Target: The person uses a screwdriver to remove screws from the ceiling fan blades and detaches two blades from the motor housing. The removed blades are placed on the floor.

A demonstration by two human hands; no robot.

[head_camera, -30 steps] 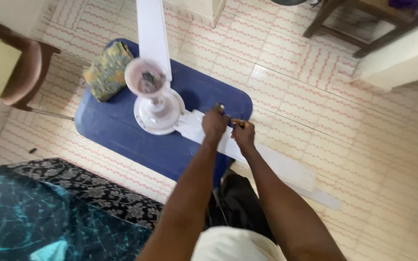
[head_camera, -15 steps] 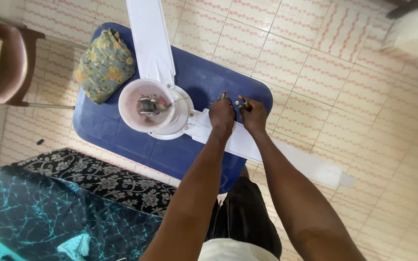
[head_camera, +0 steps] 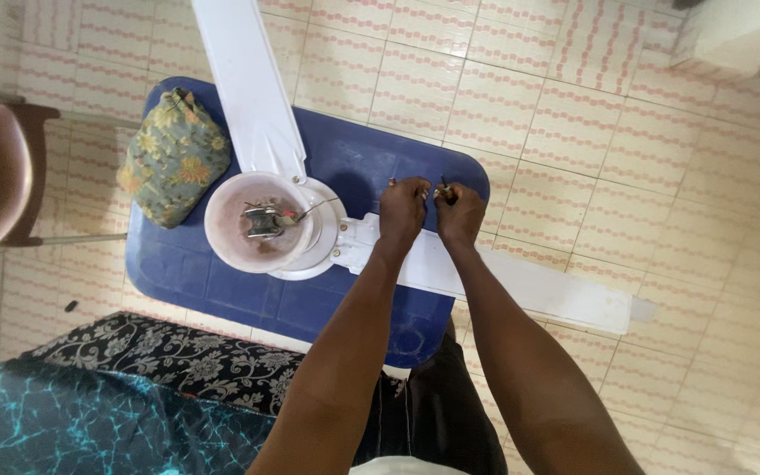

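Note:
A white ceiling fan lies on a blue plastic table point(head_camera: 362, 158), its open motor hub point(head_camera: 266, 224) facing up with wires showing inside. One blade point(head_camera: 248, 88) runs away from me and another blade point(head_camera: 529, 286) runs right, past the table's edge. My left hand point(head_camera: 402, 211) is closed over the root of the right-hand blade, pinching a small tool whose reddish tip point(head_camera: 391, 182) shows above the fingers. Right beside it, almost touching, my right hand point(head_camera: 461, 215) pinches a thin dark piece point(head_camera: 443, 185). What that piece is, I cannot tell.
A green floral cushion point(head_camera: 173, 154) lies on the table's far left corner. A brown chair point(head_camera: 2, 167) stands at the left. Black patterned cloth point(head_camera: 151, 347) and teal fabric point(head_camera: 90, 422) lie at the lower left. Pink-patterned floor tiles point(head_camera: 626, 141) surround the table.
The view has shifted, so the fan and table sit lower and more central. My two hands have drawn closer together over the blade root and still pinch their small items.

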